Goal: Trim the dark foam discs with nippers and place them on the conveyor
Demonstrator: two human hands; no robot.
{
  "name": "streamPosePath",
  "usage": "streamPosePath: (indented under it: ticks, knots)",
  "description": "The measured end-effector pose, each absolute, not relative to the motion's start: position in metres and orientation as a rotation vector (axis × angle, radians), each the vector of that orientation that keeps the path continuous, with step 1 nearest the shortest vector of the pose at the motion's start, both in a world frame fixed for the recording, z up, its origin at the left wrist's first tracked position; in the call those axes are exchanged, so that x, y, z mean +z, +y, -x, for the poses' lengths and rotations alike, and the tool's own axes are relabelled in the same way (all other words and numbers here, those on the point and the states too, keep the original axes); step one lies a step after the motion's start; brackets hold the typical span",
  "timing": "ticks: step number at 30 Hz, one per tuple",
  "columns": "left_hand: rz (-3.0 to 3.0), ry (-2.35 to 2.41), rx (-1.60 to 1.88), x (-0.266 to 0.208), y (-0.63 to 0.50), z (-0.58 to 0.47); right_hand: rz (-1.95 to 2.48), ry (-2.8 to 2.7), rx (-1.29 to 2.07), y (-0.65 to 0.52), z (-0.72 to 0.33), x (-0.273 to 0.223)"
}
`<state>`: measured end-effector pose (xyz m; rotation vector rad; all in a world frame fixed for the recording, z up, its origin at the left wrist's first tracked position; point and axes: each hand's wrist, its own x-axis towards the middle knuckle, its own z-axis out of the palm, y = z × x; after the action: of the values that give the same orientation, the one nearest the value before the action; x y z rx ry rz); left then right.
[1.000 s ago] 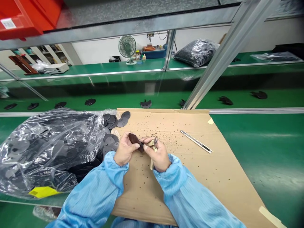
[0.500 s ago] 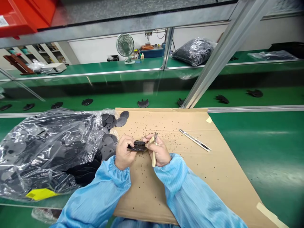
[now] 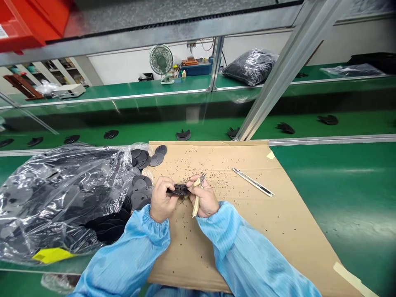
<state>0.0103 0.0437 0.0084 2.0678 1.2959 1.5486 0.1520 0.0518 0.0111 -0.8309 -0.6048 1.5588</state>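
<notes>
My left hand (image 3: 162, 199) is closed on the left end of a black plastic part (image 3: 179, 189), held above the cardboard sheet (image 3: 198, 255). With its fingertips, my right hand (image 3: 204, 199) touches the part's right end. That same hand grips a pair of cutting pliers (image 3: 196, 198) with cream handles; their metal jaws point up and away, clear of the part. The fingers hide some of the part's edges. Small black scraps lie scattered over the cardboard around both hands.
A clear plastic bag (image 3: 62, 194) of black discs lies at left, with loose discs (image 3: 142, 189) spilling beside it. A utility knife (image 3: 253, 182) rests on the cardboard at right. Behind, several black parts (image 3: 183, 135) sit on the green belt, beyond a metal post (image 3: 272, 74).
The black part has tilted a little in my hands. The pliers have turned slightly in my right hand, their handle ends swinging left. Both hands stay nearly in place.
</notes>
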Motion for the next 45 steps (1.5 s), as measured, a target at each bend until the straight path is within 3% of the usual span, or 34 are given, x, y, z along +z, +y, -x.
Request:
streamPosePath:
  ticks: [9, 15, 19, 26, 33, 38, 45]
  knots:
    - [-2.050, 1.318, 1.458, 0.009, 0.042, -0.013, 0.828, -0.557, 1.543, 0.053, -0.154, 0.008]
    - [-1.506, 1.368, 1.536, 0.011, 0.045, -0.016, 0.902, -0.637, 1.442, 0.056, -0.154, 0.007]
    - [-1.189, 1.424, 1.550, 0.030, 0.052, -0.009, 0.957, -0.677, 1.275, 0.057, -0.159, 0.006]
    - [-1.312, 1.670, 1.687, 0.067, 0.142, 0.022, 1.007, -0.859, 1.107, 0.053, -0.157, 0.000]
    - [-1.837, 2.358, 1.109, 0.078, 0.249, 0.053, 1.043, -0.820, 1.129, 0.055, -0.158, 0.002]
    - [-2.064, 2.485, 0.640, 0.077, 0.282, 0.045, 1.059, -0.840, 1.145, 0.054, -0.159, 0.005]
    - [-1.989, 2.326, 0.463, 0.039, 0.306, -0.032, 1.066, -0.821, 1.175, 0.054, -0.161, 0.006]
